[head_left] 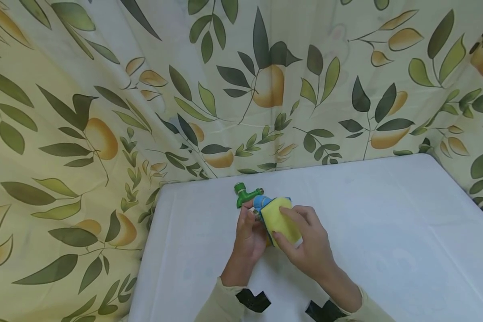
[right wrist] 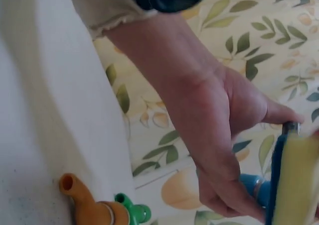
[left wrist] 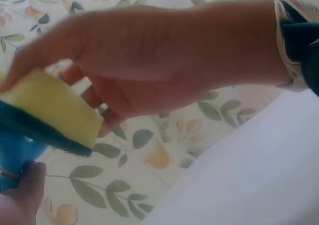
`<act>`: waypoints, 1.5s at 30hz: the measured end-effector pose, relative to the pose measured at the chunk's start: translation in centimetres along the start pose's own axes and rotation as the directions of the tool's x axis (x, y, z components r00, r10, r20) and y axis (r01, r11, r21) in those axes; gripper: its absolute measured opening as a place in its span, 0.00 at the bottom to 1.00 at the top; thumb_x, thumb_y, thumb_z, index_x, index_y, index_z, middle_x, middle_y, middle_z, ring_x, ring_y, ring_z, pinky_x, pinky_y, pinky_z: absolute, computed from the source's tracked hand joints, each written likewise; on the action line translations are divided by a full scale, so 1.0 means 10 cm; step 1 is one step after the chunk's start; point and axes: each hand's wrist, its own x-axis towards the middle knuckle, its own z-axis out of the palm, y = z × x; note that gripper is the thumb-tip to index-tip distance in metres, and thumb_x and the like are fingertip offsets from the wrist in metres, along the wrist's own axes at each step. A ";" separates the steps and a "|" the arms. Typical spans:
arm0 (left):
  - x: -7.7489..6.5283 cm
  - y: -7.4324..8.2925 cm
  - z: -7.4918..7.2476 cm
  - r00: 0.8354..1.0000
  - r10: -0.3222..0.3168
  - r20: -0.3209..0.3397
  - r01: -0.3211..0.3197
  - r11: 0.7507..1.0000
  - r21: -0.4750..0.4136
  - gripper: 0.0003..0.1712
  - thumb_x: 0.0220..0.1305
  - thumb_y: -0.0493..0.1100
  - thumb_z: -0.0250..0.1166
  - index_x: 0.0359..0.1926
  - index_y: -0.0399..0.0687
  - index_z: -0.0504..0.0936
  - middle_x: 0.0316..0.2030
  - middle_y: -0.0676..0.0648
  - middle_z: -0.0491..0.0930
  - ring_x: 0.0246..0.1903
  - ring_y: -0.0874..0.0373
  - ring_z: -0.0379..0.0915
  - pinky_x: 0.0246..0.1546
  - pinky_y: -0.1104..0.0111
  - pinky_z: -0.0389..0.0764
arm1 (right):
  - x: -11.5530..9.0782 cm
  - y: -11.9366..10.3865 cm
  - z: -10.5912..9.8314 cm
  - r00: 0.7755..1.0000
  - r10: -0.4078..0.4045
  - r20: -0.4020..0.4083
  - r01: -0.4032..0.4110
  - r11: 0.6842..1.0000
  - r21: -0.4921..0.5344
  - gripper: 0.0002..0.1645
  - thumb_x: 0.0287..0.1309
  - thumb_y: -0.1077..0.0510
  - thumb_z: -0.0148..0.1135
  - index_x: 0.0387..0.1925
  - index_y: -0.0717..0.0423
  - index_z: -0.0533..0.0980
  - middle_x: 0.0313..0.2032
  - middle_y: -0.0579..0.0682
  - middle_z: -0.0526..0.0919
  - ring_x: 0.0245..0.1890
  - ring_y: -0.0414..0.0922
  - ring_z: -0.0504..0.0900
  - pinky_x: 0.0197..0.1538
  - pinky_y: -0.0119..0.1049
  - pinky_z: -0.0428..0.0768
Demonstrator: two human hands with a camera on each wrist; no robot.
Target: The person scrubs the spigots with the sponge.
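Note:
My left hand holds a blue plastic tap above the table. In the right wrist view its thumb touches the tap's metal end. My right hand grips a yellow sponge between thumb and fingers. The sponge's dark green scouring side lies against the blue tap, hiding much of it. Just beyond the left hand lies a green tap. An orange tap rests on the table near the green one in the right wrist view; the hands mostly hide it from the head view.
A white-covered table stretches out under the hands, widest to the right. Its far and left edges meet a curtain printed with leaves and fruit. Black pieces sit at both sleeve cuffs.

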 end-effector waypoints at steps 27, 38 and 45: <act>-0.02 0.12 -0.02 0.985 0.092 0.143 -0.071 0.986 -0.149 0.39 0.64 0.67 0.67 0.63 0.48 0.65 0.53 0.49 0.77 0.59 0.53 0.78 0.68 0.56 0.75 | 0.11 0.21 -0.18 0.996 0.051 -0.078 -0.062 0.987 -0.149 0.33 0.45 0.56 0.75 0.57 0.56 0.79 0.46 0.59 0.76 0.41 0.50 0.77 0.36 0.45 0.83; -0.03 0.19 -0.07 0.969 0.086 0.231 -0.061 0.992 -0.114 0.42 0.66 0.67 0.64 0.71 0.49 0.66 0.57 0.48 0.76 0.62 0.47 0.77 0.65 0.58 0.78 | 0.13 0.30 -0.32 0.991 0.124 -0.057 -0.132 0.977 -0.165 0.31 0.46 0.56 0.77 0.56 0.55 0.80 0.45 0.57 0.76 0.40 0.47 0.76 0.34 0.40 0.80; -0.05 0.15 -0.04 0.961 0.025 0.276 -0.020 1.000 -0.022 0.56 0.63 0.62 0.71 0.80 0.44 0.52 0.63 0.46 0.69 0.60 0.55 0.74 0.61 0.66 0.79 | 0.10 0.21 -0.35 0.998 0.070 -0.005 -0.071 0.996 -0.061 0.35 0.42 0.57 0.79 0.57 0.51 0.81 0.47 0.53 0.78 0.45 0.43 0.75 0.39 0.31 0.79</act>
